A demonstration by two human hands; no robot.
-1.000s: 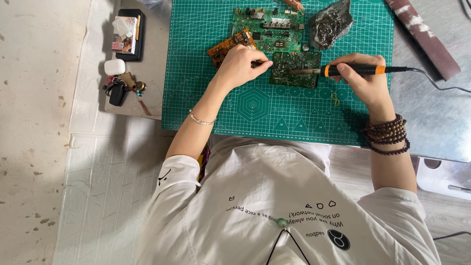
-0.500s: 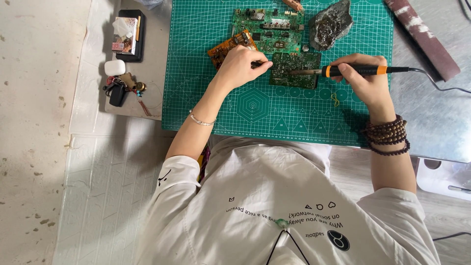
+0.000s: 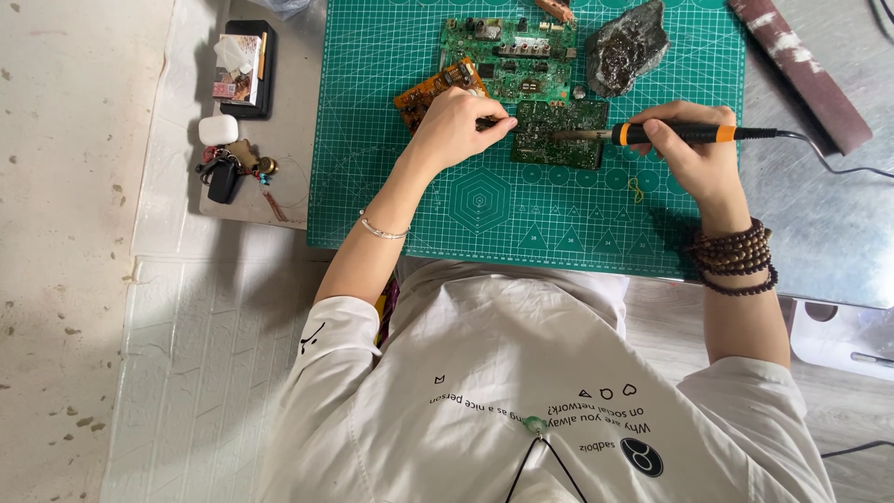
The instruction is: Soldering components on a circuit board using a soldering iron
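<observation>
My left hand (image 3: 458, 124) rests on the green cutting mat (image 3: 484, 200), its fingertips pinched on a small dark tool at the left edge of a small green circuit board (image 3: 570, 154). My right hand (image 3: 697, 152) grips a soldering iron (image 3: 684, 133) with a black and orange handle. The iron lies level, and its metal tip touches the top of that small board. A larger green circuit board (image 3: 507, 61) lies just behind, and an orange-brown board (image 3: 424, 93) sits partly under my left hand.
A dark rock-like lump (image 3: 629, 47) sits at the mat's far right. A brown strip (image 3: 803, 74) and the iron's cable (image 3: 838, 163) lie on the metal surface to the right. A black case (image 3: 246, 65), a white earbud case (image 3: 218, 129) and keys (image 3: 228, 172) lie left of the mat.
</observation>
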